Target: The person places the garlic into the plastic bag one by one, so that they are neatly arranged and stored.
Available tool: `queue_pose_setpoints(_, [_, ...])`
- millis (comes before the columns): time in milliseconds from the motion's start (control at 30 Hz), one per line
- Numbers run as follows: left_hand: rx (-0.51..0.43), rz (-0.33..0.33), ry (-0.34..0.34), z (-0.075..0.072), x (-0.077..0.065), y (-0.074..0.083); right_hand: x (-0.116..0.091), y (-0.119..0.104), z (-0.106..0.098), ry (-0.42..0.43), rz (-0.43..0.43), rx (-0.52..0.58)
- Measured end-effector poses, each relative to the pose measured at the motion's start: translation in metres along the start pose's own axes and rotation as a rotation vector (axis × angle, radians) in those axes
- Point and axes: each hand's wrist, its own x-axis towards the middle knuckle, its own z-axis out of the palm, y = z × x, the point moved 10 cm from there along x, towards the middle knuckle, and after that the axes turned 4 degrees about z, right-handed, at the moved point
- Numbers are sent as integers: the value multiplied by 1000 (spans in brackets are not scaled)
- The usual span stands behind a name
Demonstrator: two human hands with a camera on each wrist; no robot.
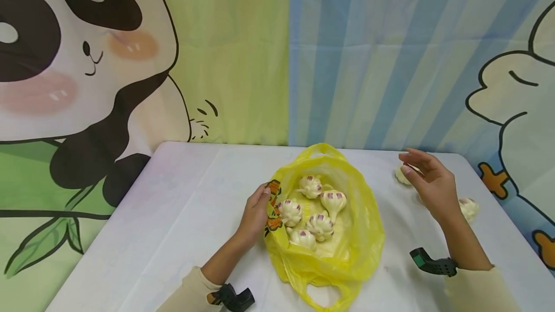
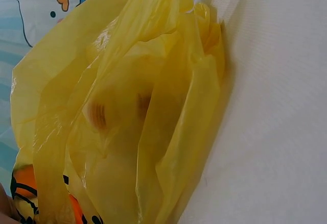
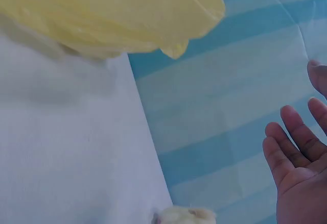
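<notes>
A yellow plastic bag (image 1: 364,235) lies spread open on the table, its mouth facing up and several garlic bulbs (image 1: 320,226) showing inside. My left hand (image 1: 252,218) grips the bag's left edge by the orange print, thumb on the near side. In the left wrist view, the bag (image 2: 117,147) fills much of the picture, with dark spots showing through it. To the right of the bag, my right hand (image 1: 433,187) is raised with loosely bent fingers and nothing held. Behind its fingertips sits a garlic bulb (image 1: 402,175).
Another garlic bulb (image 1: 469,209) stands by the right wrist, and one more is mostly hidden behind the hand. The white table (image 1: 182,215) meets a cartoon-printed curtain (image 1: 234,61) at its back edge. Dark bands with devices circle both wrists.
</notes>
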Motion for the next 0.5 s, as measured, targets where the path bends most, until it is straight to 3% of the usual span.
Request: queue_pose_setpoints(500, [6, 1, 6, 1, 0, 0, -11, 32, -56, 85, 146, -110])
